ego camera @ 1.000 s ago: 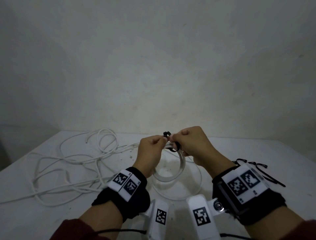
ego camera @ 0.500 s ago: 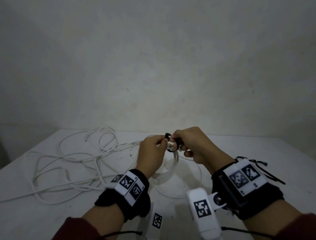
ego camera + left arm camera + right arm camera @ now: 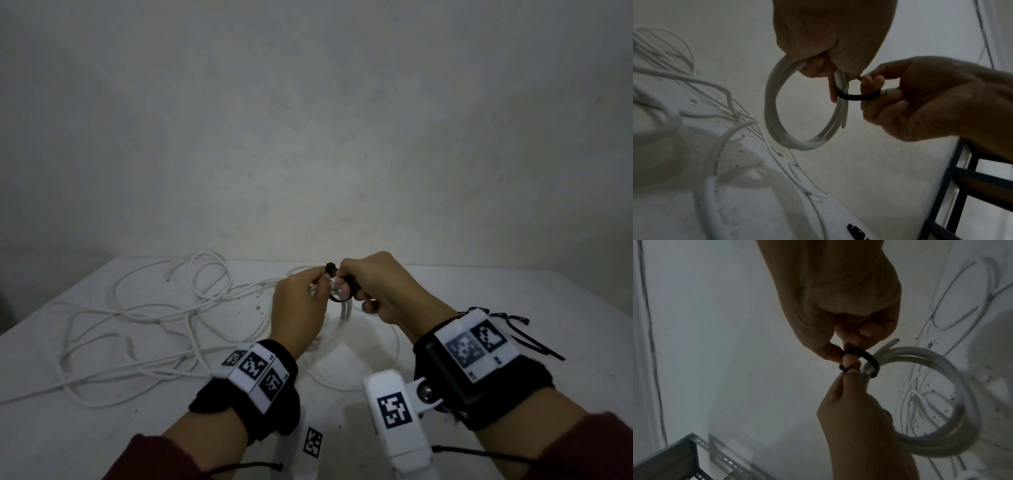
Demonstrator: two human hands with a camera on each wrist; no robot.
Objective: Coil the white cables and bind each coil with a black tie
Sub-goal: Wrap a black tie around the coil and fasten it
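A small coil of white cable (image 3: 345, 313) hangs between my hands above the table (image 3: 445, 291). My left hand (image 3: 320, 284) grips the top of the coil (image 3: 777, 105), and its fingertips also hold the head of a black tie (image 3: 331, 267). The tie (image 3: 857, 97) loops around the coil's strands. My right hand (image 3: 346, 282) pinches the tie's band (image 3: 869, 357) close beside the left fingers (image 3: 846, 378). The lower part of the coil (image 3: 953, 426) swings free.
Loose white cable (image 3: 154, 318) sprawls in tangled loops over the table's left half. One wide loop (image 3: 394, 359) lies under my hands. Spare black ties (image 3: 513, 329) lie at the right. A metal shelf frame (image 3: 962, 186) stands beside the table, and a wall rises behind.
Both hands keep their holds. The left wrist has turned a little and the right fingers have shifted along the tie; the coil still hangs between them.
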